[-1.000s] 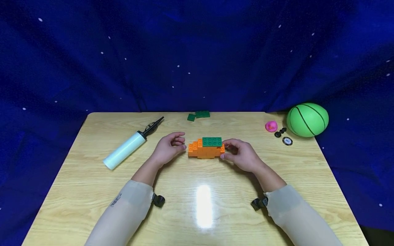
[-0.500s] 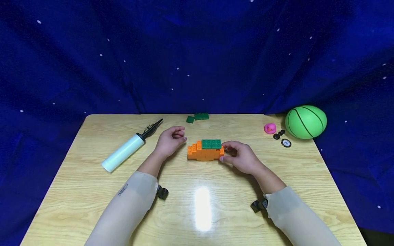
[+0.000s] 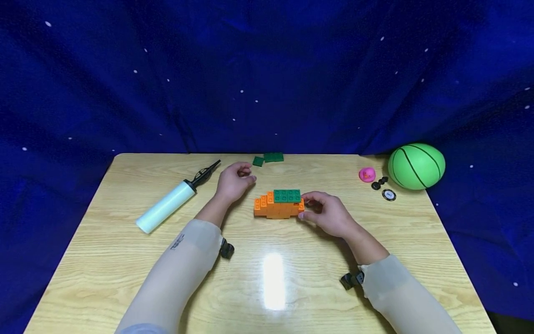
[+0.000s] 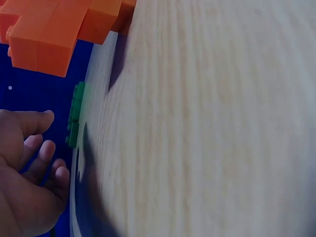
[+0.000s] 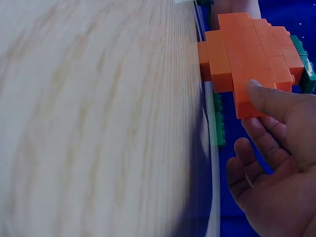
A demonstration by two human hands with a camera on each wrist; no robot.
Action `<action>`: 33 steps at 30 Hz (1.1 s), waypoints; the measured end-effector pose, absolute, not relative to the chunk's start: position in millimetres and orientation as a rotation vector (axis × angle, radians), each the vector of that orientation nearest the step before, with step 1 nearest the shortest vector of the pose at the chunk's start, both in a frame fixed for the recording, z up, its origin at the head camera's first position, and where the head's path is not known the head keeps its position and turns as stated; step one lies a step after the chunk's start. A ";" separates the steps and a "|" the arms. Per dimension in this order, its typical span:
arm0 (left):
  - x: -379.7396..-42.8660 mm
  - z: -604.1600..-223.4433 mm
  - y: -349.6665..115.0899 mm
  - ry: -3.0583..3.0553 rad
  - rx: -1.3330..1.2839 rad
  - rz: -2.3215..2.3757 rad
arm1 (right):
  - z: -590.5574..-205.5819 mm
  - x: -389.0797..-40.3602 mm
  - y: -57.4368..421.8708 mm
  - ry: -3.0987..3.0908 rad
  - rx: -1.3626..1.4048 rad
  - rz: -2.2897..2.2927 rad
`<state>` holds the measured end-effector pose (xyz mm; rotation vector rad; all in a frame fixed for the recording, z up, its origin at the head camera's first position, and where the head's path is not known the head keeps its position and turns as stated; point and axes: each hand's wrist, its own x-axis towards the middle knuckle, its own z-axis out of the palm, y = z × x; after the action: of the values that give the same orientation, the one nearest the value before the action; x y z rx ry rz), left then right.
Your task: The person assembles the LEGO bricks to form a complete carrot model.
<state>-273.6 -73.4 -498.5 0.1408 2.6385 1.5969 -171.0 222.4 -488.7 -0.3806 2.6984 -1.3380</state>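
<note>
A stepped build of orange toy bricks point(image 3: 280, 210) stands mid-table, with green bricks point(image 3: 286, 195) along its top. My right hand point(image 3: 329, 214) pinches the build's right end between thumb and fingers; the right wrist view shows the thumb point(image 5: 269, 98) on the orange face. My left hand point(image 3: 235, 182) is up and left of the build, holding nothing, its fingers loosely bent. Just past its fingertips, near the table's far edge, lie a small square green brick point(image 3: 258, 161) and a longer green brick point(image 3: 273, 157).
On the left lies a hand pump point(image 3: 167, 205) with a pale barrel and black nozzle. To the far right are a green ball point(image 3: 416, 166), a pink rubber duck point(image 3: 367, 174), a small black object point(image 3: 377, 184) and a poker chip point(image 3: 389, 195). A blue curtain point(image 3: 267, 79) hangs behind the table.
My left hand has moved away from the build's left end, forward toward the loose green bricks at the far edge. The right hand and the build stay where they were.
</note>
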 end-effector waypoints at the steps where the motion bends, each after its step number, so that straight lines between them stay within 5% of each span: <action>1: -275.7 -498.3 -72.4 2.654 0.139 1.586 | -488.7 -171.1 222.4 2.700 -0.381 -1.341; 33: -332.4 -501.2 -59.7 2.820 0.343 0.989 | -485.6 -170.4 224.7 2.687 -0.403 -1.349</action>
<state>-332.4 -59.7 -501.2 0.3433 2.8200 0.9887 -170.4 224.7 -485.6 -0.4035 2.6868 -1.3488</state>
